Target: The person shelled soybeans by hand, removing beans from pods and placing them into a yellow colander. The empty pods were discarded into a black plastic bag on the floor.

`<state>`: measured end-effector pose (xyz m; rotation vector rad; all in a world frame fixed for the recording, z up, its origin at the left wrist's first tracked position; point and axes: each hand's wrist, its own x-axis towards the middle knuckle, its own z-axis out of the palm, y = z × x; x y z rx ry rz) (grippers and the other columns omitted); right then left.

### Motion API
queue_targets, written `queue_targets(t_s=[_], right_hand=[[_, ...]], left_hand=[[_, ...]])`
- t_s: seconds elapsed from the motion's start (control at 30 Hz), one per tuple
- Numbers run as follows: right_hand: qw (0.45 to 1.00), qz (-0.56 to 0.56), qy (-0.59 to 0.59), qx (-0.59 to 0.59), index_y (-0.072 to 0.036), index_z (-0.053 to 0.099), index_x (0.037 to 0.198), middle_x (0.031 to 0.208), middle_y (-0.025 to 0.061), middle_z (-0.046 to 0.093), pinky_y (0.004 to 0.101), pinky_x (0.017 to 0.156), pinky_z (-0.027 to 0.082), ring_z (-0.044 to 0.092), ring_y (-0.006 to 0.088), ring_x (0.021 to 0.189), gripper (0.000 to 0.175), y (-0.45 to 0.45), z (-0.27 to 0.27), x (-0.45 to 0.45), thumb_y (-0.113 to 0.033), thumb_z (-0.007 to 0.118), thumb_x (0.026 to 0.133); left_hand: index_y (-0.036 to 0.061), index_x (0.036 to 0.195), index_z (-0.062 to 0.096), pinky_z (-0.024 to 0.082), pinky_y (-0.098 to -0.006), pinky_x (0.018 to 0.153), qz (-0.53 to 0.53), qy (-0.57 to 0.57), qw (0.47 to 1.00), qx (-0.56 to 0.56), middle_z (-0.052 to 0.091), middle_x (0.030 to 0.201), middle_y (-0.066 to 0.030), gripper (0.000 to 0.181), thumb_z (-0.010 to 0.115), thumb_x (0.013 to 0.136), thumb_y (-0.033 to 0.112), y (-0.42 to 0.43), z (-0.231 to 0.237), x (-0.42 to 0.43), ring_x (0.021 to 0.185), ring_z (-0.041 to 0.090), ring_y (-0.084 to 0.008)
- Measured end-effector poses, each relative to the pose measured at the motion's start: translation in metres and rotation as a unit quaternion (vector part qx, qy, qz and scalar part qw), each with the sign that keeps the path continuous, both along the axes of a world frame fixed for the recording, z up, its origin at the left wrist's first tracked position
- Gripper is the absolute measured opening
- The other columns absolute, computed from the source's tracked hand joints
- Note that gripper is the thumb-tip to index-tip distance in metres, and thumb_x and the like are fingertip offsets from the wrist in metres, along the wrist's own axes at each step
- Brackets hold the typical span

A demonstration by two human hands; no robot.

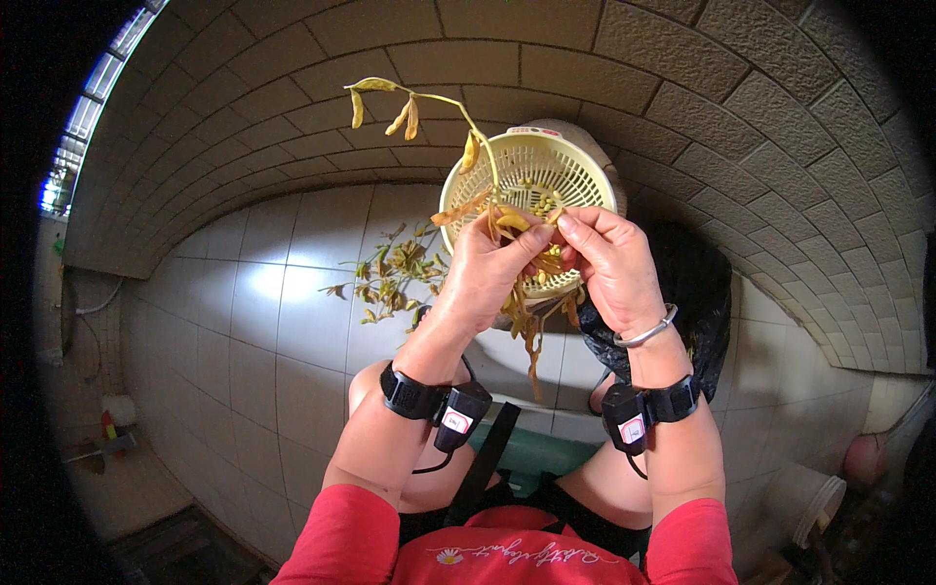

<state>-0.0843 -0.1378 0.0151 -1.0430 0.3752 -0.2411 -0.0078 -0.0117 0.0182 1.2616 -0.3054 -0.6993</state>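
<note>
A dried soybean stalk (472, 121) with yellow-brown pods is gripped in my left hand (486, 267). Its upper end arches away over the basket, and more pods hang beneath my hands. My right hand (614, 263) pinches a pod (557, 217) between thumb and fingertips, close against the left thumb. Both hands are over the near part of a pale yellow slotted plastic basket (457, 164). Loose greenish-yellow beans (541, 203) lie on the basket's bottom. My palms and the bunched pods hide part of its near side.
Pods and stalks (398, 274) are strewn on the tiled floor (307, 322) left of the basket. A black plastic bag (691, 285) sits to the right. A block wall (468, 66) rises behind. A white bucket (808, 504) lies at lower right.
</note>
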Motion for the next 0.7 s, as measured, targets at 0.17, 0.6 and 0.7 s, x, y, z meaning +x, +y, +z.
queue_targets(t_s=[0.17, 0.6, 0.7], right_hand=[[1.000, 0.017, 0.000, -0.023, -0.001, 0.061, 0.095, 0.078, 0.0000, 0.059, 0.0192, 0.062, 0.045, 0.051, 0.0052, 0.065, 0.013, -0.0019, 0.0000, -0.0006, -0.009, 0.060, 0.085], [0.991, -0.017, 0.016, -0.134, 0.001, 0.062, 0.090, 0.076, 0.0000, 0.059, 0.0175, 0.061, 0.045, 0.052, 0.0046, 0.064, 0.012, 0.0001, -0.0019, -0.0003, -0.009, 0.056, 0.087], [0.996, -0.017, 0.004, -0.092, 0.001, 0.062, 0.089, 0.076, 0.0007, 0.060, 0.0194, 0.061, 0.047, 0.054, 0.0053, 0.065, 0.012, 0.0001, -0.0032, 0.0003, -0.010, 0.057, 0.087]], left_hand=[[0.0005, 0.091, 0.058, 0.042, -0.0177, 0.054, 0.001, -0.031, 0.999, 0.025, 0.058, 0.076, -0.0005, 0.014, 0.062, 0.084, 0.012, 0.0020, 0.0001, -0.0001, 0.061, 0.051, -0.0043], [-0.0023, 0.092, 0.056, 0.047, -0.0218, 0.062, 0.016, -0.086, 0.994, 0.060, 0.061, 0.081, -0.0029, 0.014, 0.061, 0.084, 0.009, -0.0046, -0.0058, -0.0043, 0.071, 0.056, -0.0070], [-0.0011, 0.093, 0.056, 0.046, -0.0210, 0.061, 0.026, -0.114, 0.991, 0.064, 0.061, 0.082, -0.0024, 0.014, 0.061, 0.084, 0.008, -0.0046, -0.0081, -0.0035, 0.070, 0.055, -0.0062]])
